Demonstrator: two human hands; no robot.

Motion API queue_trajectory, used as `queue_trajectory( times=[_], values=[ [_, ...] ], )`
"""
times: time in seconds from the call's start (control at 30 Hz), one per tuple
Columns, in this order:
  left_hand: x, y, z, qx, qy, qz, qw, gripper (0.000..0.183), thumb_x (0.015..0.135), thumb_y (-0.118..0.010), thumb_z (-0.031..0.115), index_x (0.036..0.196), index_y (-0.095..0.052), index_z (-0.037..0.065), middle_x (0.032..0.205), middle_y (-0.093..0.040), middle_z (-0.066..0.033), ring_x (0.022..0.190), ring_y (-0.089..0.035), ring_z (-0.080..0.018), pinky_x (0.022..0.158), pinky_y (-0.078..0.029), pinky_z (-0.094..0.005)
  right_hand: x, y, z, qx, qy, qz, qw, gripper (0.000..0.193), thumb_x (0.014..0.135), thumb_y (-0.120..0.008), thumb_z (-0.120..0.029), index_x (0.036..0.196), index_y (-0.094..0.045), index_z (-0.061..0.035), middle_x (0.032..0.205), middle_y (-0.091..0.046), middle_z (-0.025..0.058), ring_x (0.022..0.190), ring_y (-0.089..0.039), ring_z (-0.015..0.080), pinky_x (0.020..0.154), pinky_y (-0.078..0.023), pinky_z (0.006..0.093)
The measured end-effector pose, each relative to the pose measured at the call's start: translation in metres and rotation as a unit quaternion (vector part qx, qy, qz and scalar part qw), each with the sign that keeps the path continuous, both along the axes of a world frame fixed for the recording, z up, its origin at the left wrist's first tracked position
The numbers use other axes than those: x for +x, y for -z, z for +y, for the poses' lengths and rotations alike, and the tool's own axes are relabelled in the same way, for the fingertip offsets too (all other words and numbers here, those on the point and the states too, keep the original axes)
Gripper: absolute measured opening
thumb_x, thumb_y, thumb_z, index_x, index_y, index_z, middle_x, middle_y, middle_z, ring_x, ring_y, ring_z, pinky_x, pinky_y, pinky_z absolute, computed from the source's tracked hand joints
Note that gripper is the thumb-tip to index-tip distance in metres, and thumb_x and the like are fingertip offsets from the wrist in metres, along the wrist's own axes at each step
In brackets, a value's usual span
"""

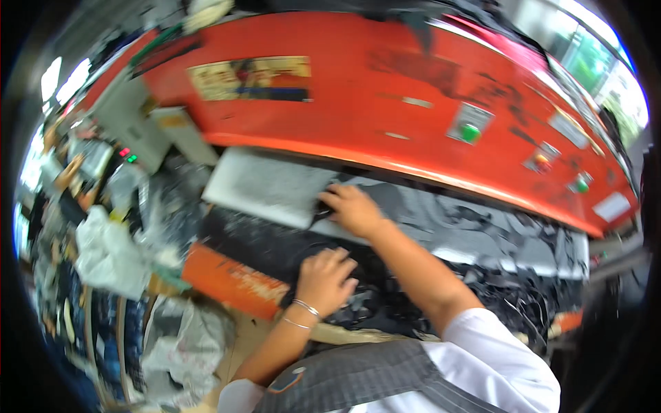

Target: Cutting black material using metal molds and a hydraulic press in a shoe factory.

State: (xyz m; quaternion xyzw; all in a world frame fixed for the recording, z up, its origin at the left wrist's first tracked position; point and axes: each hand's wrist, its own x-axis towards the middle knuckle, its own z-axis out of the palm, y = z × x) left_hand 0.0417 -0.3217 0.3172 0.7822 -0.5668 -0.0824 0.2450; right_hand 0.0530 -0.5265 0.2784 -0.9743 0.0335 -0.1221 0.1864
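Observation:
My right hand (354,210) reaches over a white board (275,184) under the red machine beam. Its bent fingers close on a dark scrap (321,212) of thin sheet material, partly hidden by the fingertips. To the right of this hand, dark grey cut sheet pieces (441,220) with gaps between them lie across the board. Nearer my body, my left hand (325,281) hovers over black scraps, its fingers loosely spread and nothing seen in them. Two thin bracelets (303,313) circle the left wrist.
The wide red beam (344,82) spans the far side, with green and red buttons at its right. Black offcuts (509,296) pile along the near edge. An orange panel (234,281) is at the left, beside white plastic bags (182,337). Another person's hand (69,172) shows far left.

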Motion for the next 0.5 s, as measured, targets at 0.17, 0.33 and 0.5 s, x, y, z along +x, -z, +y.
queue_trajectory(
  times=[0.17,0.33,0.5],
  values=[
    [-0.008,0.034,0.016,0.189,-0.006,-0.017,0.982,0.063,0.084,-0.062,0.045,0.139,-0.046,0.019,0.147,-0.038,-0.0125,0.137,-0.031,-0.0380,0.104,-0.029,-0.0512,-0.036,-0.005,0.021,0.001,0.023,-0.029,0.999,0.037,0.072,-0.068,-0.013,0.108,-0.058,-0.0110,0.102,-0.057,0.0093,0.103,-0.054,0.0302,0.080,-0.052,0.0410],
    [-0.018,0.021,0.056,0.209,0.011,0.057,0.976,0.062,0.085,-0.061,0.044,0.139,-0.046,0.018,0.147,-0.039,-0.0133,0.137,-0.032,-0.0362,0.108,-0.026,-0.0521,-0.098,-0.023,0.007,0.094,0.163,-0.083,0.979,0.040,0.073,-0.074,-0.014,0.110,-0.060,-0.0075,0.104,-0.058,0.0163,0.102,-0.055,0.0372,0.086,-0.048,0.0435],
    [-0.030,0.035,0.066,0.118,-0.019,0.065,0.991,0.059,0.085,-0.062,0.039,0.137,-0.049,0.014,0.147,-0.039,-0.0139,0.136,-0.031,-0.0373,0.109,-0.024,-0.0506,-0.117,-0.003,-0.032,0.091,0.241,-0.085,0.963,0.044,0.074,-0.074,-0.013,0.115,-0.058,-0.0057,0.103,-0.058,0.0161,0.100,-0.054,0.0362,0.087,-0.046,0.0438]
  ],
)
